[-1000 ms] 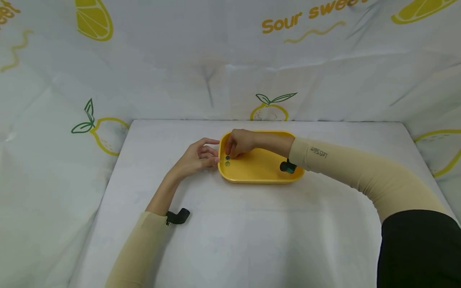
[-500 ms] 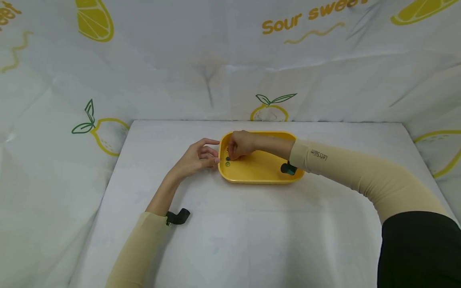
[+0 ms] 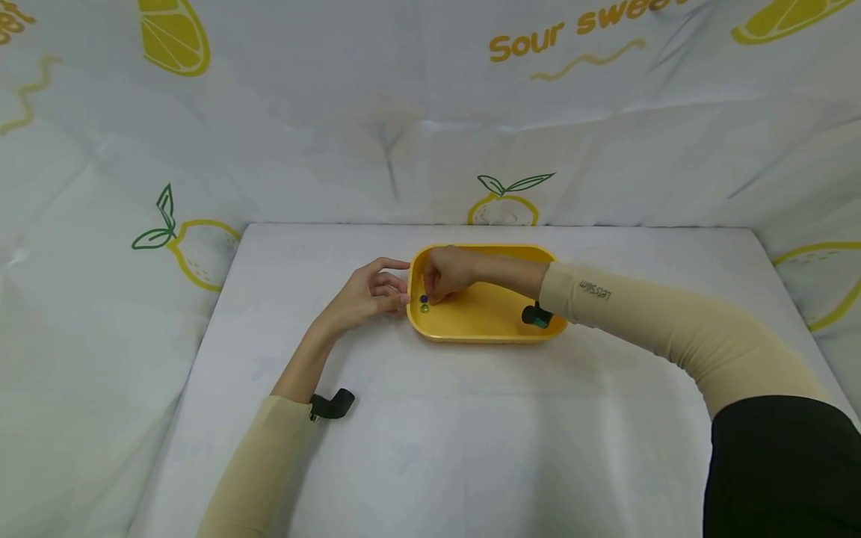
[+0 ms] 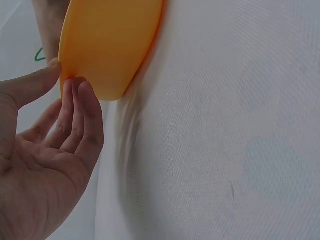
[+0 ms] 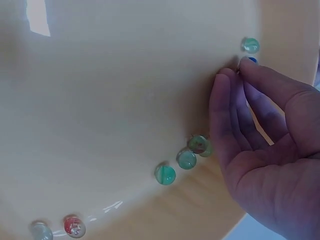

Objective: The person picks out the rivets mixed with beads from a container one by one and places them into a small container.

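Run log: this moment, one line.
left hand touching yellow tray | right hand in tray, hold unclear | blue marble near right hand | green marble beside blue one

Left arm (image 3: pixel 269 448): angled upward and inward from the lower edge of the head view. Left hand (image 3: pixel 370 295): fingers (image 4: pixel 92 120) extended with a slight bend, thumb (image 4: pixel 35 87) set apart. Right arm (image 3: pixel 646 306): bent at the elbow, forearm reaching across to the left. Right hand (image 3: pixel 449 270): fingers (image 5: pixel 222 107) bunched, curved and directed downward, thumb tip close to the index tip. Hands: near each other, not touching.
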The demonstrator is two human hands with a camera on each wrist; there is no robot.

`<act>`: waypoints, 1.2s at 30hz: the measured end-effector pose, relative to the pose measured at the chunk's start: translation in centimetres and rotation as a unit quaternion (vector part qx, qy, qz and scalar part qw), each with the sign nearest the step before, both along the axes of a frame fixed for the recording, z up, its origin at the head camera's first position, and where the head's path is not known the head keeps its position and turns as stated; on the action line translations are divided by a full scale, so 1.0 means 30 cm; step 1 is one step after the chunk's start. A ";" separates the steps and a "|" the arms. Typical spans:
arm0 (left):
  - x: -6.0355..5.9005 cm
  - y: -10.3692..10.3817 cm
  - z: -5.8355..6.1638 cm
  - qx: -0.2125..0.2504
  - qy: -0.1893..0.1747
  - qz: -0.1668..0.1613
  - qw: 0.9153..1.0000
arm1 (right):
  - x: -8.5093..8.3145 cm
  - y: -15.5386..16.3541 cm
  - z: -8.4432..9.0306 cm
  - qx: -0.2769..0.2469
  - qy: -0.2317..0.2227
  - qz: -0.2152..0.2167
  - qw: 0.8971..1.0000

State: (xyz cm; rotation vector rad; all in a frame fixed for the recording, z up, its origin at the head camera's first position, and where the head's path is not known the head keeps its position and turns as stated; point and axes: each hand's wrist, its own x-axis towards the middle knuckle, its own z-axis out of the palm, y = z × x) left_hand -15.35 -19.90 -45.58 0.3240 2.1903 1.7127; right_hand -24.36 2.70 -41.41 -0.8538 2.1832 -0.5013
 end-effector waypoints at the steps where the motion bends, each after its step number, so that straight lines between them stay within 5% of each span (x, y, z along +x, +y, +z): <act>1: 0.000 0.001 0.001 0.000 -0.001 0.000 1.000 | -0.002 0.004 0.002 -0.006 -0.002 -0.001 1.000; 19: 0.004 0.001 0.007 -0.003 -0.007 0.005 1.000 | -0.002 0.151 0.086 -0.102 -0.030 -0.054 0.993; 36: 0.000 0.009 -0.001 0.003 -0.006 0.007 1.000 | 0.020 0.349 0.208 -0.135 0.017 -0.094 0.986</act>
